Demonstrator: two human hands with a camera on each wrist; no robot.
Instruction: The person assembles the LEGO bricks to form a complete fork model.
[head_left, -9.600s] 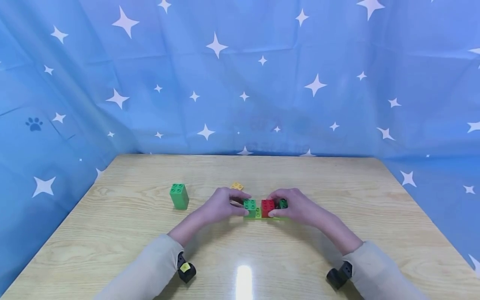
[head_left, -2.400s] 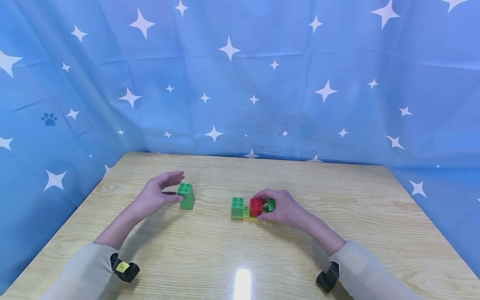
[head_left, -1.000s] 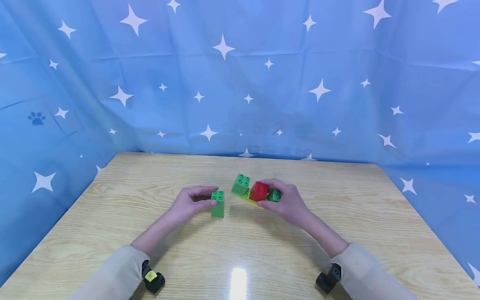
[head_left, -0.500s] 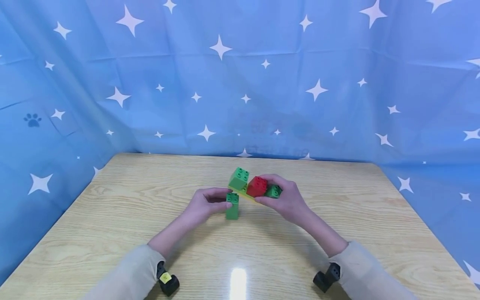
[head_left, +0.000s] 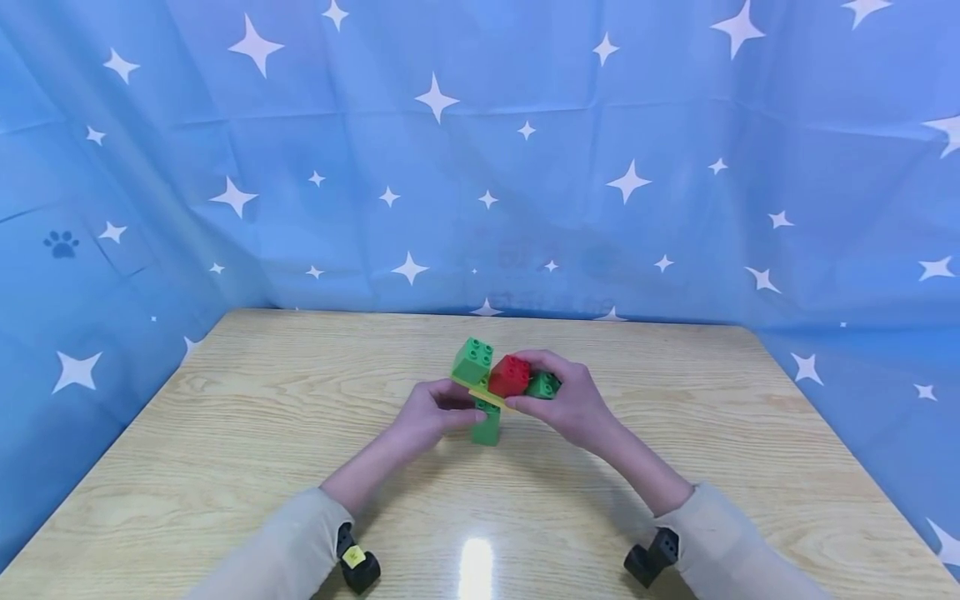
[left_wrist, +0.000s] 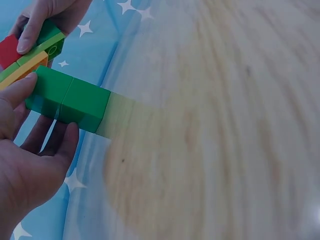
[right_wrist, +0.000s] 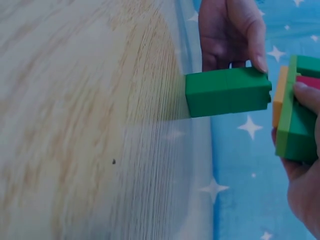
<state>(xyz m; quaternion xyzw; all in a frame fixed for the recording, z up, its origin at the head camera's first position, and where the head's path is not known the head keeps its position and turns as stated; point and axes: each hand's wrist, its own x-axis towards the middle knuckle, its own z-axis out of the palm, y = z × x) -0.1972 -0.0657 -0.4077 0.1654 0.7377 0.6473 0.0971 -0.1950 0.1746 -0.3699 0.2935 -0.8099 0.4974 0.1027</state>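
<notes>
On the table, my left hand (head_left: 431, 412) pinches an upright stack of two green toy bricks (head_left: 486, 430) between thumb and fingers. My right hand (head_left: 576, 402) grips a built piece, tilted with its left end higher. That piece has a light green base plate (right_wrist: 284, 127) carrying a green brick (head_left: 472, 363), a red brick (head_left: 509, 377) and another green brick (head_left: 543, 386). Under the base sits a small yellow-orange plate (right_wrist: 280, 95). In the right wrist view, a narrow gap separates this plate from the stack's studs. My right fingers partly cover the red brick.
The wooden table (head_left: 300, 375) reaches to a blue star-patterned curtain (head_left: 480, 192) at the back and sides. A bright light reflection (head_left: 476, 567) lies near the front. Both wrists wear small black cameras.
The yellow plate, earlier behind the built piece, is now under it. My right hand has raised and tilted that piece. My left hand has brought the green stack rightward to beneath it.
</notes>
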